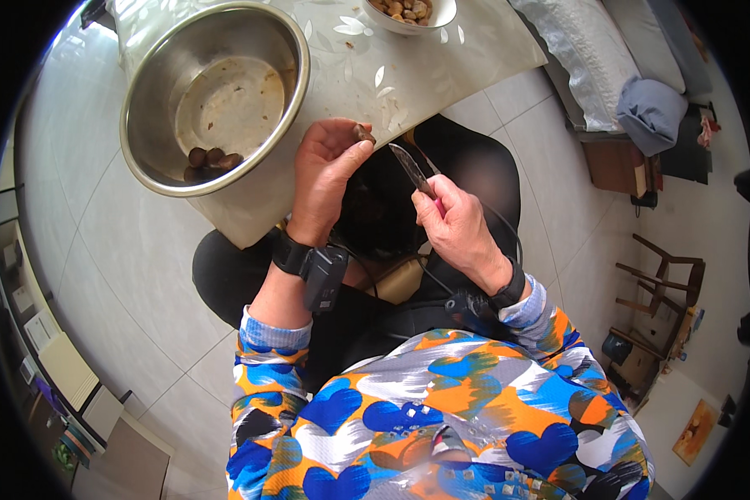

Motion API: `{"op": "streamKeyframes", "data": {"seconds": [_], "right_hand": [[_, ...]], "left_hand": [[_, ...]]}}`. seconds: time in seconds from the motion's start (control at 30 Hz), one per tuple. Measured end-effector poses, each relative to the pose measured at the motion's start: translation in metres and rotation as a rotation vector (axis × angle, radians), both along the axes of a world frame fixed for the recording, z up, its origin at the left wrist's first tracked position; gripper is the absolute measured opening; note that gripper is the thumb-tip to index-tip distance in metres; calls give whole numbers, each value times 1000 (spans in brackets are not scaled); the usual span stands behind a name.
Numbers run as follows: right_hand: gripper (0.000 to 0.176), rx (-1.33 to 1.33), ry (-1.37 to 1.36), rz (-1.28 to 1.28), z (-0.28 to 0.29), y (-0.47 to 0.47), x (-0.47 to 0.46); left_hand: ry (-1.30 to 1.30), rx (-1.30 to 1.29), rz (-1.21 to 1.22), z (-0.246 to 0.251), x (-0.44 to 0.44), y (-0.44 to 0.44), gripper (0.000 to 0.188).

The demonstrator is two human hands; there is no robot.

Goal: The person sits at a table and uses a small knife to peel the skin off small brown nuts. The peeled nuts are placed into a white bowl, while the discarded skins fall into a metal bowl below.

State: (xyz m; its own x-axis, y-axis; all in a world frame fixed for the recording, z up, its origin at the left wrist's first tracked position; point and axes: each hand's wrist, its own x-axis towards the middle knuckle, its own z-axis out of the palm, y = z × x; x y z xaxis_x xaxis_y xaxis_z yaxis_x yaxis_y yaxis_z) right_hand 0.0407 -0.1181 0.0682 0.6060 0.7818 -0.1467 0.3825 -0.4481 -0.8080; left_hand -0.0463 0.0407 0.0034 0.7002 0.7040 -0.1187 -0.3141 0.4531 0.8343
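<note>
Between the thumb and fingers of my left hand (325,169) is a small brown nut (363,134), probably a chestnut, held near the table's front edge. My right hand (453,219) grips a small knife (410,167) by its pinkish handle. The dark-stained blade points up and left toward the nut, apart from it. A large stainless steel basin (231,100) stands left of my left hand. Several dark brown chestnuts (214,157) lie together at its near side. At the top of the view, a white bowl (440,17) holds peeled yellowish-brown pieces (406,11).
The table (475,62) has a pale, leaf-patterned cover with small crumbs on it. Black straps with devices (326,278) and a cable sit at my wrists. To the right are a sofa with a white cover (587,69) and a wooden chair (669,275).
</note>
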Motion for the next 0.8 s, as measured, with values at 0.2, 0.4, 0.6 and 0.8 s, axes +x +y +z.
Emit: {"op": "streamKeyframes", "data": {"seconds": [0.2, 0.4, 0.6, 0.8], "right_hand": [[15, 20, -137, 60, -6, 31, 10], [15, -23, -226, 138, -20, 48, 10], [13, -1, -346, 161, -30, 51, 13], [12, -9, -394, 169, -33, 52, 15]], "left_hand": [[324, 594, 130, -4, 1, 4, 26], [495, 949, 243, -1, 4, 4, 24], [584, 964, 229, -2, 4, 4, 18], [592, 1177, 272, -5, 5, 6, 20]]}}
